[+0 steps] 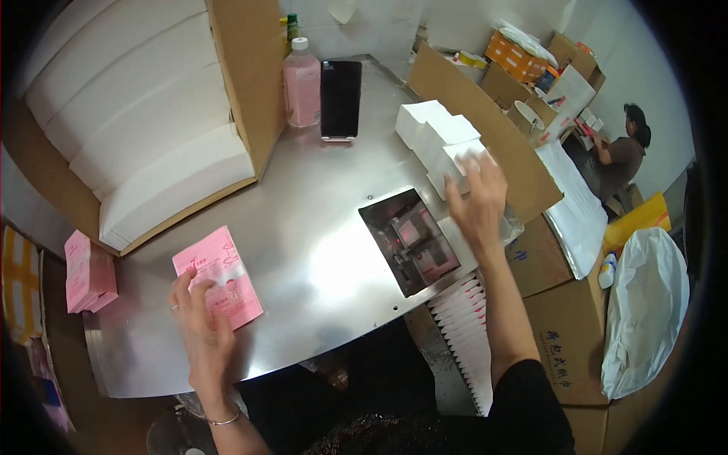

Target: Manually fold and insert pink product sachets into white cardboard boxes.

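Observation:
On the metal table, my left hand (203, 326) rests its spread fingers on the lower left part of a flat pile of pink printed plastic packets (227, 265). My right hand (480, 201) is at the near end of stacked white folded tissues (436, 133), fingers apart and curved over them. Whether its fingertips touch the tissues, I cannot tell. Between my hands, a rectangular cutout in the table shows a machine (409, 239) with metal parts and a pink piece inside. Below my right wrist, a slanted row of white packs with pink marks (464, 334) runs down a metal chute.
A large cardboard box (246, 68) of white tissue stacks stands at left, near a bundle of pink packets (91, 277). Behind are a pink-filled bottle (302, 87) and a phone (340, 98) on a stand. Cartons (565, 334) and a white plastic bag (648, 311) lie right; a person (622, 155) sits beyond.

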### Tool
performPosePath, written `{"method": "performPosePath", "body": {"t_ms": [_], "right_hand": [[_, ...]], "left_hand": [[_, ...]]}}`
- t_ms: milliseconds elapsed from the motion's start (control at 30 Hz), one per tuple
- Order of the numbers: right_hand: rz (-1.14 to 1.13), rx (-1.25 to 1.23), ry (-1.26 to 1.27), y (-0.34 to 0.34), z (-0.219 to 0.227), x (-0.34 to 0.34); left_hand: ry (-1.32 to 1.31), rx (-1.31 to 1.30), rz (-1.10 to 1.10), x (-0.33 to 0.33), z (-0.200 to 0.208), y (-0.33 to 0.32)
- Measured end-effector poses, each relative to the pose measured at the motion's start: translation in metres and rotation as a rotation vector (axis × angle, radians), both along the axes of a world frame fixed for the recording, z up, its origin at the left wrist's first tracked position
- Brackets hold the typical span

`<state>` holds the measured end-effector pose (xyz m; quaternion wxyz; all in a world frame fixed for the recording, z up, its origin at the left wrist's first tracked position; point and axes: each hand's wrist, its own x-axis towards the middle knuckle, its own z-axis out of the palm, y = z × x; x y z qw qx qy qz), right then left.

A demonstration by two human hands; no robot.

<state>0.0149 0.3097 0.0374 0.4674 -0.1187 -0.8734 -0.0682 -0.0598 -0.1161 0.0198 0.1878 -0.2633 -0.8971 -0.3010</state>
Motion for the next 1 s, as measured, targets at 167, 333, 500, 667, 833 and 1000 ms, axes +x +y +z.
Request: {"method": "performPosePath", "body": {"t_ms": [167, 333, 500, 667, 833, 1000], "right_hand": [[-0.002, -0.148, -0.118, 0.062, -0.031, -0.005], [-0.179, -0.098, -0.184, 0.014, -0.032, 0.025], [-0.149, -0.064, -0.17, 0.013, -0.012, 0.03], [-0.146, -0.169, -0.194, 0.016, -0.011, 0.025], [-0.096, -0.274, -0.23, 0.012, 0.001, 0.029], [-0.036, -0.106, -0.078, 0.014, -0.01, 0.037]], "left_hand": [[-0.018, -0.206, 0.052, -0.004, -0.017, 0.008], [-0.075, -0.188, -0.022, -0.003, -0.021, 0.001], [0.005, -0.259, 0.048, 0.011, 0.017, 0.015], [-0.003, -0.147, -0.482, 0.047, -0.013, 0.094], [0.089, -0.14, -0.26, 0.043, -0.028, 0.099], [-0.048, -0.112, -0.44, 0.057, -0.029, 0.119]]}}
